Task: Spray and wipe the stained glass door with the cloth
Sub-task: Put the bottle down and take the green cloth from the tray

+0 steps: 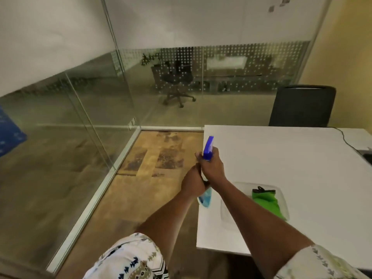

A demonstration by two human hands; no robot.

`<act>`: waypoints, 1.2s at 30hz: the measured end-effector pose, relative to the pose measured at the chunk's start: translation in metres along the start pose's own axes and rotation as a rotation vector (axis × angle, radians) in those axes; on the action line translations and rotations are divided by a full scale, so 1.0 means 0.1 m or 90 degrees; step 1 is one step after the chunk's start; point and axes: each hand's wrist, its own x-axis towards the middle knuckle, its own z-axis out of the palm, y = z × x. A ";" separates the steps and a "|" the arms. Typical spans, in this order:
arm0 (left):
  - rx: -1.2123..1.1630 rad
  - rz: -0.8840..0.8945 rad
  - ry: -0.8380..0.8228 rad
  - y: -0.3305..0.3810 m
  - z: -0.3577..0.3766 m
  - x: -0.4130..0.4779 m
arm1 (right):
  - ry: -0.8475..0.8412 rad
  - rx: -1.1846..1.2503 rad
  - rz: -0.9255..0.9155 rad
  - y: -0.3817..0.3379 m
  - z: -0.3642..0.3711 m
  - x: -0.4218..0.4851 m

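Both hands hold a spray bottle (208, 150) in the air, just beyond the left edge of the white counter (291, 168). The long axis of the bottle runs from its clear base with blue liquid, near the person, up and away to the blue spray head, so the nozzle points forward toward the glass wall (201, 77) with the dotted band. The right hand (212, 168) is closed around the neck, just under the blue head; its fingers wrap the front side. The left hand (193, 183) is closed around the body of the bottle, lower and a little to the left, touching the right hand. The green cloth (267, 202) lies folded in a clear tray (227, 216) on the counter, near its left edge and just right of the right forearm, apart from both hands. To the left stands a glass door panel (60, 127) with a pale frame along the floor (153, 198). Between this frame and the counter edge the brown floor is open. A dark chair (302, 107) stands behind the counter, well apart from the hands.
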 end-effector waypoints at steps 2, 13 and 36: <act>-0.024 -0.032 -0.001 0.07 0.26 0.09 | -0.006 -0.006 0.016 0.18 -0.16 0.08; -0.061 -0.180 -0.001 -0.01 1.30 0.33 | -0.130 -0.321 0.182 1.32 -1.32 0.27; 0.013 -0.215 -0.082 -0.36 1.65 0.38 | -0.278 -0.701 0.256 2.28 -1.74 0.26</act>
